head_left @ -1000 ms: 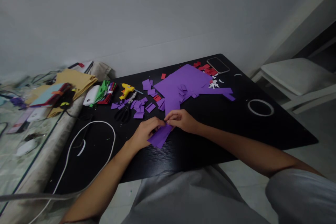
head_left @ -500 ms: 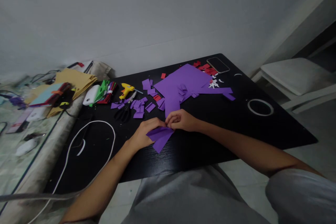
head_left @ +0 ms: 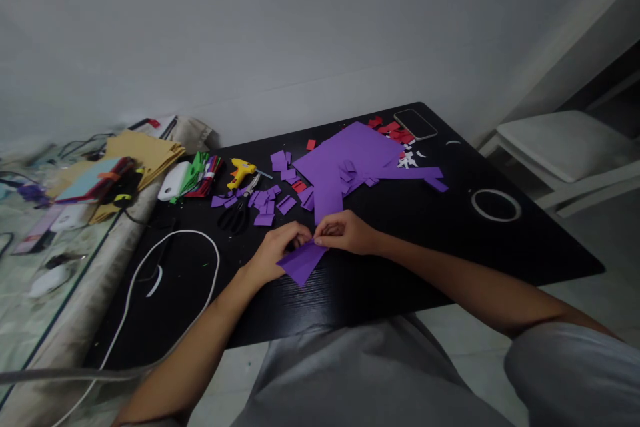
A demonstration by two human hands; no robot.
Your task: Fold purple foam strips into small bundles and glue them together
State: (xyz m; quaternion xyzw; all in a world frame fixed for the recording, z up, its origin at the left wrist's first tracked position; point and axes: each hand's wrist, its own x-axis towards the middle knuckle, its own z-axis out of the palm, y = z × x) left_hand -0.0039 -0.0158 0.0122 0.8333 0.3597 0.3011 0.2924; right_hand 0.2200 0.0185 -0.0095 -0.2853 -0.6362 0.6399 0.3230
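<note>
Black table [head_left: 400, 210] below curled hands [head_left: 273, 252] [head_left: 350, 233]

Dim, greyish light lies flat on the wall [head_left: 320, 33]; a faint sheen marks the black tabletop [head_left: 310, 303] at six o'clock. Wide-angle distortion stretches the sleeve [head_left: 570, 373] at four; the grey cable [head_left: 75, 375] at eight looks blurred.

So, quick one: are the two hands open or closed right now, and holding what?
Left hand: curled closed on a folded piece of purple paper, its grip partly hidden.
Right hand: closed, pinching the same paper.
</note>
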